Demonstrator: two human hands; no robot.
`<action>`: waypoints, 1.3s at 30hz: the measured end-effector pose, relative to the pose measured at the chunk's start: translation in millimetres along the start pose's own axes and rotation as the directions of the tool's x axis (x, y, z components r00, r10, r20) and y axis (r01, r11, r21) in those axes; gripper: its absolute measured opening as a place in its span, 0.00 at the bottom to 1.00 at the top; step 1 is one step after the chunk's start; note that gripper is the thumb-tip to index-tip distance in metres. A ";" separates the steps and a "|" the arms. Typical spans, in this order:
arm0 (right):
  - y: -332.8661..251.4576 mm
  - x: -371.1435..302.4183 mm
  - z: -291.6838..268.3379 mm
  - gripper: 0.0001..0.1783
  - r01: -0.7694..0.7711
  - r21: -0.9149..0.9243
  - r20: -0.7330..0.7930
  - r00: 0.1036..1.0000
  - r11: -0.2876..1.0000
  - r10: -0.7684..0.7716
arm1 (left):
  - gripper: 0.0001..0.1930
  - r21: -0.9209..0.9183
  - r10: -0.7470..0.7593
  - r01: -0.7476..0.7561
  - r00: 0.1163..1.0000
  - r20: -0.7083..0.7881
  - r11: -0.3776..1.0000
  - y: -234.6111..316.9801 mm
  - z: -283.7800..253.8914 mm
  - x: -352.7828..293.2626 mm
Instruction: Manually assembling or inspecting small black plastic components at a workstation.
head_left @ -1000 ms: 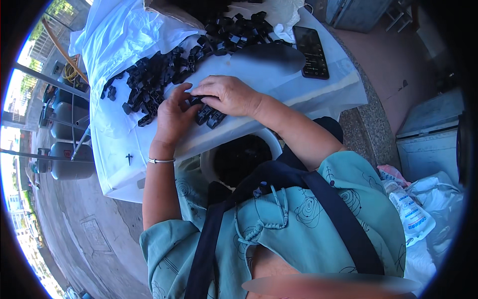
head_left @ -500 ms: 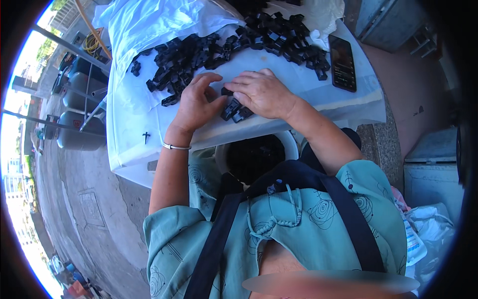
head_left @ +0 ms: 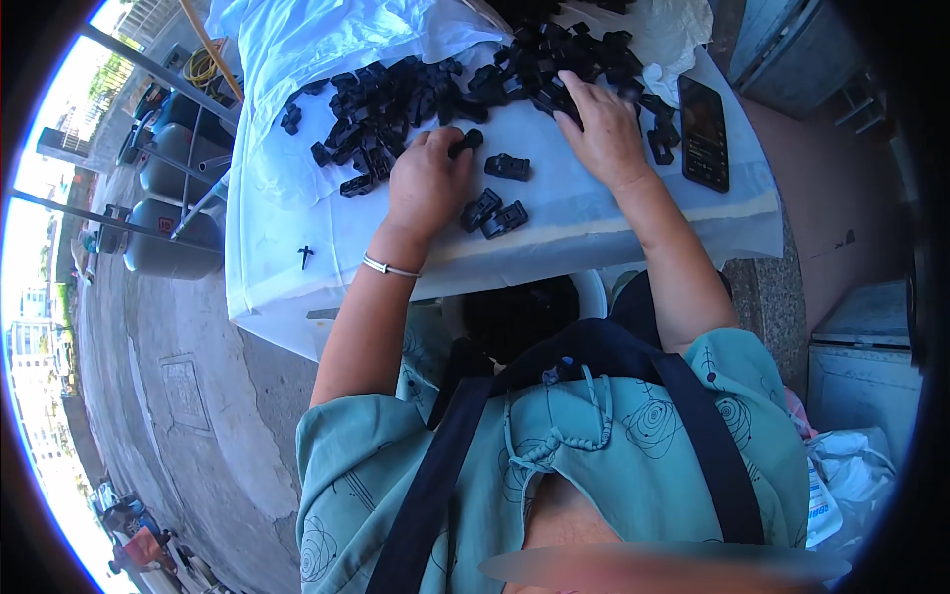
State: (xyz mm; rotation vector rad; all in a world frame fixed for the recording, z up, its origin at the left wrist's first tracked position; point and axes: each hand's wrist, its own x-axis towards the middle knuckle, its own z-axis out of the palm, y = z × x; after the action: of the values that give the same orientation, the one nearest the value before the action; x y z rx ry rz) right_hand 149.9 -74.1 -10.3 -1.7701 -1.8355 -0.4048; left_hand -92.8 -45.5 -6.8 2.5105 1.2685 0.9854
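Observation:
My left hand (head_left: 427, 183) is closed on a small black plastic part (head_left: 465, 144), pinched between thumb and fingers at the near edge of the pile. My right hand (head_left: 606, 137) reaches to the pile of black plastic parts (head_left: 396, 89), its thumb and index finger apart beside several pieces. Between the hands, one loose black part (head_left: 508, 166) lies on the white-covered table (head_left: 336, 233). Closer to me, two more black parts (head_left: 505, 220) lie side by side, nearly touching.
A phone (head_left: 704, 134) lies at the table's right. White plastic sheeting (head_left: 346, 45) covers the back left. A tiny black cross-shaped piece (head_left: 306, 256) rests near the left corner. Below the table's front edge is a white bucket (head_left: 592, 295) with dark contents.
My hands have moved apart from the parts near the front edge. The left has gone forward and taken a black part; the right has reached forward and right to the pile.

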 end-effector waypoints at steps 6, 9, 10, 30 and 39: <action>-4.7 0.3 3.9 0.23 0.140 0.163 -0.208 0.972 0.977 -0.105 | 0.10 -0.022 -0.118 0.123 0.979 0.166 0.992 5.0 -13.3 -1.9; -10.6 1.3 2.7 0.21 0.058 0.306 -0.093 0.995 0.950 -0.031 | 0.10 0.116 -0.119 0.110 0.990 0.076 0.987 -10.4 -4.7 -1.1; -9.5 1.8 -0.5 0.20 0.001 0.329 -0.064 0.998 0.944 0.021 | 0.11 0.117 -0.112 0.105 0.992 0.053 0.988 -11.0 -4.4 -0.4; -37.3 -12.2 -24.2 0.11 0.166 0.415 -0.103 0.986 0.895 -0.135 | 0.14 -0.045 -0.145 0.144 0.989 -0.011 0.988 -3.0 -8.9 -8.3; -48.1 -11.7 -35.9 0.07 0.268 0.540 -0.137 0.963 0.798 -0.230 | 0.16 -0.467 0.095 -0.102 0.995 -0.039 0.878 40.7 -19.7 -3.0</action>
State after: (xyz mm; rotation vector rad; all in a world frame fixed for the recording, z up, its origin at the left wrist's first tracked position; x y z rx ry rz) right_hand 108.8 -108.3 19.3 -1.1096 -1.8964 -0.0064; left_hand -79.6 -76.2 23.8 2.2026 0.7837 1.1695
